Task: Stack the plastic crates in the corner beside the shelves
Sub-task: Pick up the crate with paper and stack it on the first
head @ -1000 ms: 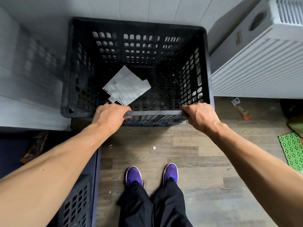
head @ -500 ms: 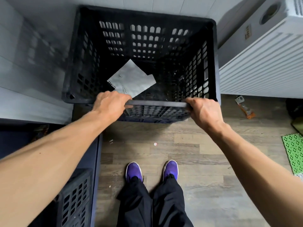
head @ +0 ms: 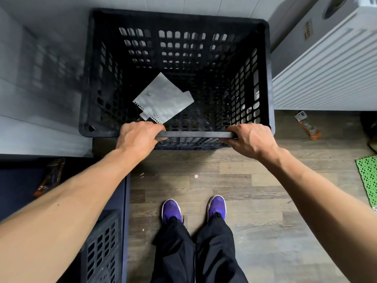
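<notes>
Black plastic crate (head: 267, 78) | at the floor's far edge, against the wall; second crate (head: 189, 143) shows under its near rim | left hand (head: 138, 137); right hand (head: 251, 139) | each clamped over the near rim, well apart | paper sheets (head: 163, 99) | on the crate's bottom, near-left

Grey-brown wood-plank floor (head: 255, 180) underfoot; pale grey panelled wall (head: 40, 111) at left and behind; white ribbed unit (head: 326, 78) at right; green perforated mat (head: 367, 180) at the right edge.
</notes>
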A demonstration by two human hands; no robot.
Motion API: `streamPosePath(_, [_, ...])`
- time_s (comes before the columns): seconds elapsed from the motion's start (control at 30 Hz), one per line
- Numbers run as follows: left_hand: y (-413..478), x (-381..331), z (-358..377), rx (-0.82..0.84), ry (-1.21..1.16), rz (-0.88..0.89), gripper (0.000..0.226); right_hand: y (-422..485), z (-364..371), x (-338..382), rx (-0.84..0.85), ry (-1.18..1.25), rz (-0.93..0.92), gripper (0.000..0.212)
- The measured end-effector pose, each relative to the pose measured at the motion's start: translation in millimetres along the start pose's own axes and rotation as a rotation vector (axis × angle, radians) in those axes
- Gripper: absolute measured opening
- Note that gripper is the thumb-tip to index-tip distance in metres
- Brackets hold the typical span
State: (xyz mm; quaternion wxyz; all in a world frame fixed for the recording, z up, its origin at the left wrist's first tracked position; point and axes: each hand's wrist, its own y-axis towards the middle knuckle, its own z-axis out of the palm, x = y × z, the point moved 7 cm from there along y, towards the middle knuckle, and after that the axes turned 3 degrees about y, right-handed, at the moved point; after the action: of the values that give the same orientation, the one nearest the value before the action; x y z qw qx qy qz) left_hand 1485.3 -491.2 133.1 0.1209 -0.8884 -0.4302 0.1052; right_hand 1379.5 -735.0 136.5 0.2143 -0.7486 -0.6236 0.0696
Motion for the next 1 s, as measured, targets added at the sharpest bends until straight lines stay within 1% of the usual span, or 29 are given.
streamPosePath(0.17, [8,0,0,0.066,0.029,0.027,0.023,4,2,-2,-0.069,-0.079,-0.092,0.048])
streamPosePath(0.3, [2,-1,-2,0.045,0.049,-0.010,0.018,4,3,-5,-0.097,-0.078,-0.049,0.046])
streamPosePath(0.4, [-4,-5,1,0.030,0.028,-0.021,0.020,-1,7,-5,-0.120,-0.055,-0.018,0.047])
streamPosePath(0.5, [3,-2,-3,0.043,0.029,0.003,0.020,8,3,-7,-0.051,-0.060,-0.029,0.052])
streamPosePath(0.57, [9,-1,-6,0.059,0.043,0.022,0.017,15,-1,-8,0.014,-0.063,-0.040,0.048])
streamPosePath(0.63, [8,-3,-5,0.047,0.038,0.016,0.017,14,-3,-9,-0.001,-0.076,-0.056,0.045])
streamPosePath(0.73, [1,-8,1,0.011,0.034,0.006,0.020,6,2,-12,-0.065,-0.105,-0.037,0.045])
streamPosePath(0.8, [1,-7,2,-0.001,0.039,0.001,0.021,5,3,-12,-0.077,-0.091,-0.049,0.046])
streamPosePath(0.87, [3,-6,0,0.009,0.045,-0.009,0.023,8,1,-11,-0.026,-0.054,-0.082,0.046])
streamPosePath(1.0, [5,-5,2,0.041,0.044,-0.021,0.026,12,1,-11,0.154,0.056,-0.134,0.040])
